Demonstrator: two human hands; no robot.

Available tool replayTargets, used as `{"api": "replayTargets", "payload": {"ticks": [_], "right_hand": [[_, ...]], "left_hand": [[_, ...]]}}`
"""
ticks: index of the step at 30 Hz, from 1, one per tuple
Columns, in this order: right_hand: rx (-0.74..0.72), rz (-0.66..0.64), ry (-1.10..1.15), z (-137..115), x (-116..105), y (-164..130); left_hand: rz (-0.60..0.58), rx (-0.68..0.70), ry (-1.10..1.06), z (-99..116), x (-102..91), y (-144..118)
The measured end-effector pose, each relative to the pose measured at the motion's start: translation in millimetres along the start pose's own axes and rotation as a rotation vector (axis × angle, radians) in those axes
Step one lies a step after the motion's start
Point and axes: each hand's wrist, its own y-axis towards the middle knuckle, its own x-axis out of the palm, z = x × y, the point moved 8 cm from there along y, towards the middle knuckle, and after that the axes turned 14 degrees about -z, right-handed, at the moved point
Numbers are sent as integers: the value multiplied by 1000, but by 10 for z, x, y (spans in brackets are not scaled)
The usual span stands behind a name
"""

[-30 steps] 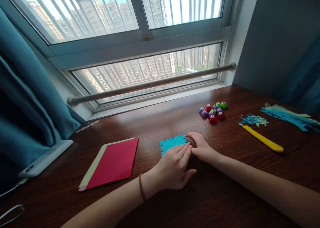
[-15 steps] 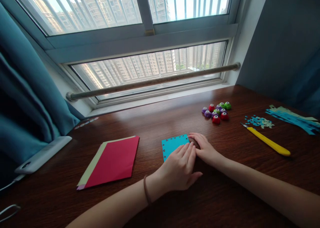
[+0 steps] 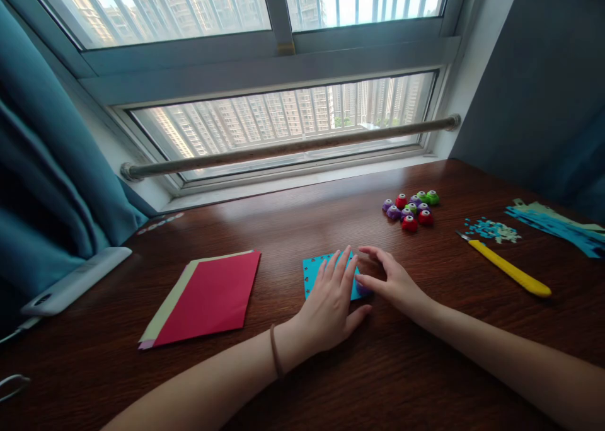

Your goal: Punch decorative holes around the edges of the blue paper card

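Partly, the card [image 3: 314, 272] is covered by the splayed left hand [image 3: 326, 314]; at nine o'clock from the wide-parted right hand [image 3: 403, 289], a punch [image 3: 363, 289] is seen.

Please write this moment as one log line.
left hand: flat over blue paper; right hand: open beside purple object; nearby: red paper, yellow knife

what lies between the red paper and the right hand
Head view: a blue punched paper card, the left hand over it, and a purple object.
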Motion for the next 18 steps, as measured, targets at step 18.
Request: {"api": "replayTargets", "payload": {"ticks": [18], "right_hand": [[-76, -474, 82, -145, -19, 85]], "left_hand": [[-177, -6, 126, 7, -30, -451]]}}
